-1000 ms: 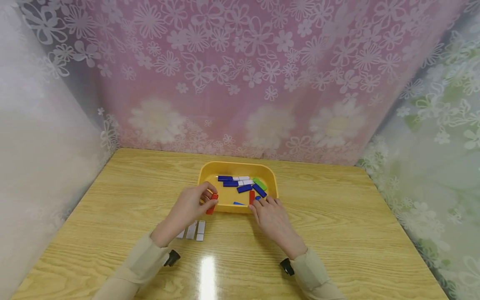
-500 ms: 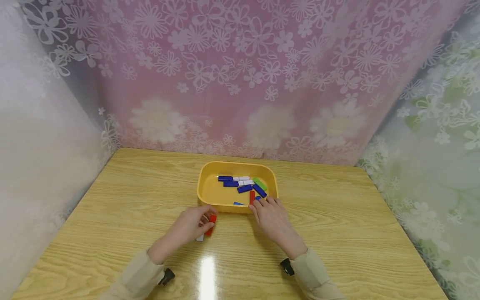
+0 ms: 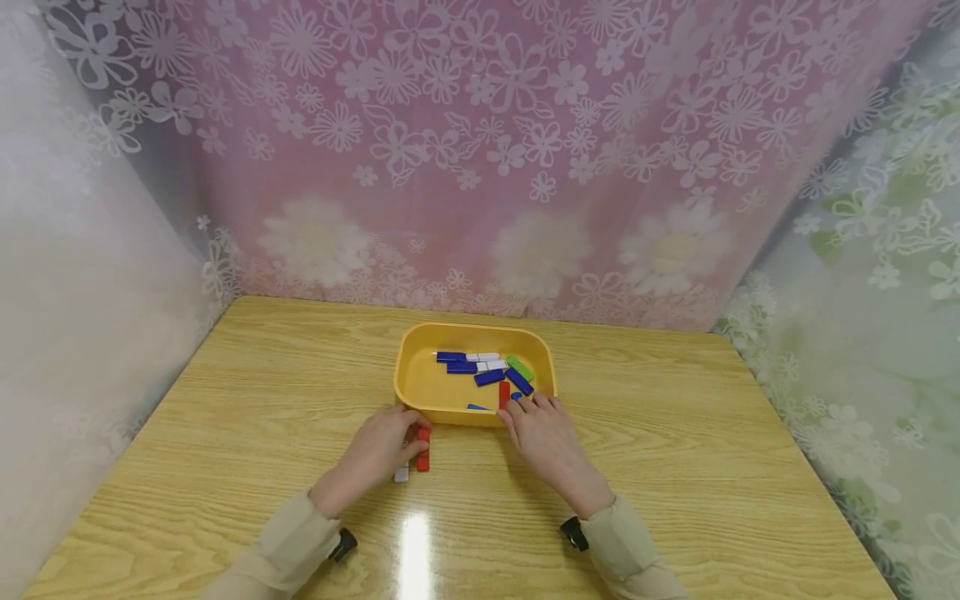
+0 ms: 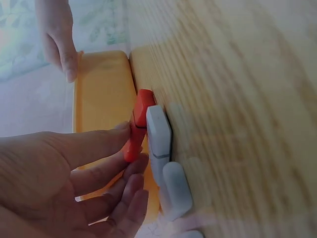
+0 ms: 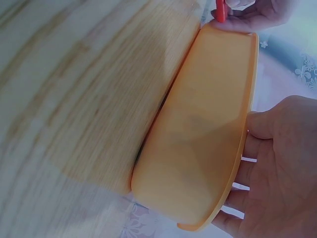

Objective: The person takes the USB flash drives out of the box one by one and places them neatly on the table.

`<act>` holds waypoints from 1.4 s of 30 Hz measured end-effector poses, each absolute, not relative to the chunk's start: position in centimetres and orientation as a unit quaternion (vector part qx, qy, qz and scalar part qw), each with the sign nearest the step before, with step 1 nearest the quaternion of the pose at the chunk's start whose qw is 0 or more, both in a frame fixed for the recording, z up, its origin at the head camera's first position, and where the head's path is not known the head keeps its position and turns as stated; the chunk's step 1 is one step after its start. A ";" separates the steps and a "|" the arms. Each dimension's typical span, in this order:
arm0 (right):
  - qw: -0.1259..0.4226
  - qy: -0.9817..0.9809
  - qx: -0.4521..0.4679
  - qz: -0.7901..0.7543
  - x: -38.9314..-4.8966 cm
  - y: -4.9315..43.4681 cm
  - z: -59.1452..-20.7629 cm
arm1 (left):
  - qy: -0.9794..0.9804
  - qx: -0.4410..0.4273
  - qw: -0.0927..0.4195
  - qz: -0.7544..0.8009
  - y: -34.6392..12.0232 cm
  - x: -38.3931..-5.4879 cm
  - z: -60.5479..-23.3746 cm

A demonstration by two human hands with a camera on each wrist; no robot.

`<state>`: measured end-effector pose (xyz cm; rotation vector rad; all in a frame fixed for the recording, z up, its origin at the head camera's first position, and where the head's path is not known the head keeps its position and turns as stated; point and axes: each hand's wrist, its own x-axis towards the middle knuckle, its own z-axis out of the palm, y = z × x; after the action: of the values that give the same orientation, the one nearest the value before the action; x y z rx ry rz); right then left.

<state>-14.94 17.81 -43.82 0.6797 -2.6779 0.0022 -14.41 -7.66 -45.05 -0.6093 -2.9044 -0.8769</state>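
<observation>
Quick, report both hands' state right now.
Left hand: holding a red flash-drive-shaped stick, pinched between thumb and fingers.
Right hand: holding the yellow tray by its near rim.

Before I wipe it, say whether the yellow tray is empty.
Not empty: in the head view, blue, white, green and red pieces lie inside the yellow tray.

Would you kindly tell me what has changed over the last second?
The left hand has lowered the red piece from the near rim of the yellow bin toward the person, beside a white piece, still pinching it. The right hand, bin and pieces inside look unchanged.
</observation>
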 end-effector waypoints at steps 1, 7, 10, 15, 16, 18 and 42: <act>0.188 -0.952 0.241 0.001 -14.9 17.8 -43.8 | -0.940 -0.198 0.027 -0.278 -7.7 -14.4 -45.1; 0.183 -0.954 0.239 0.003 -15.0 17.8 -43.9 | -0.945 -0.200 0.011 -0.260 -7.9 -14.1 -45.0; 0.183 -0.954 0.239 0.002 -15.0 17.8 -44.0 | -0.947 -0.209 -0.001 -0.246 -7.9 -13.9 -44.8; 0.179 -0.955 0.238 0.001 -15.1 17.8 -43.9 | -0.946 -0.215 -0.016 -0.240 -8.2 -13.4 -44.4; 0.178 -0.955 0.238 0.000 -15.1 17.8 -43.9 | -0.946 -0.214 -0.019 -0.242 -8.2 -13.4 -44.3; 0.177 -0.955 0.239 0.000 -15.1 17.8 -43.8 | -0.945 -0.212 -0.024 -0.247 -8.4 -13.3 -44.3; 0.168 -0.957 0.237 0.009 -15.0 17.6 -43.7 | -0.913 -0.201 0.134 -0.329 -8.9 -15.1 -41.7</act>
<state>-14.96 17.63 -43.71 0.6730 -2.7217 0.0253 -15.08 -8.93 -41.67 -0.5818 -2.6467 -0.9540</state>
